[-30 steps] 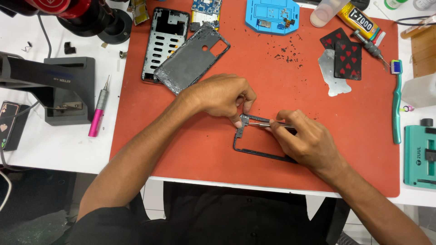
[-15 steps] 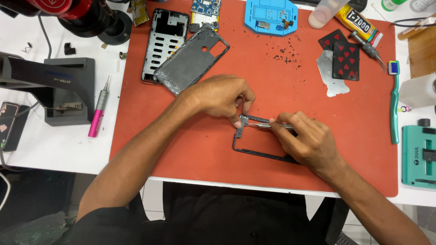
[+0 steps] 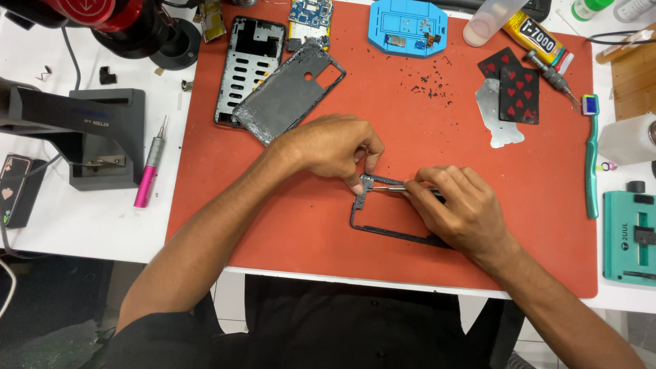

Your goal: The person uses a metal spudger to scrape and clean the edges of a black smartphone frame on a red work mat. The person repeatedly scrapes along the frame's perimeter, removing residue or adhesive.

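Observation:
A thin black phone frame (image 3: 383, 231) lies on the red work mat (image 3: 301, 225). My left hand (image 3: 331, 147) pinches the frame's upper left corner between thumb and fingers. My right hand (image 3: 461, 208) covers the frame's right end and grips metal tweezers (image 3: 388, 185), whose tips touch that same corner. A dark phone back cover (image 3: 290, 92) and a metal mid-frame (image 3: 246, 68) lie at the mat's far left.
A pink-handled screwdriver (image 3: 149, 172) and a grey stand (image 3: 82, 133) sit left of the mat. A blue parts holder (image 3: 408, 27), playing cards (image 3: 512, 85), a glue tube (image 3: 533, 37), a green toothbrush (image 3: 591, 157) and a teal fixture (image 3: 629, 236) lie at the back and right.

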